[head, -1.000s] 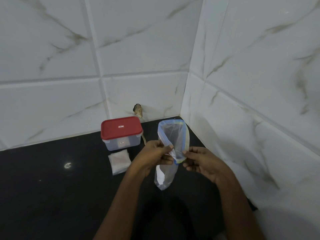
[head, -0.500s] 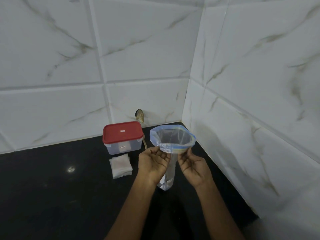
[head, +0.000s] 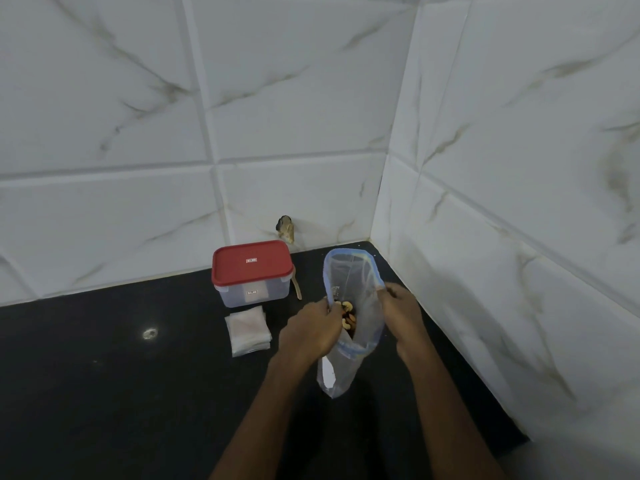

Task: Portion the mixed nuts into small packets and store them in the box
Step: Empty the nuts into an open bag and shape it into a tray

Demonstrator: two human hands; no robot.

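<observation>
nuts (head: 347,315): mostly hidden in bag (head: 349,271) | box (head: 252,276) labels: unreadable

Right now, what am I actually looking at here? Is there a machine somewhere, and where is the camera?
There is no machine. A person wears a camera on the head, so you look down at their own two bare hands over a black counter in a tiled corner. The left hand and right hand hold open a clear zip bag with a blue rim; mixed nuts show at its mouth by the left hand's fingers. On the counter stand a clear box with a red lid, shut, and in front of it a small stack of empty packets.
</observation>
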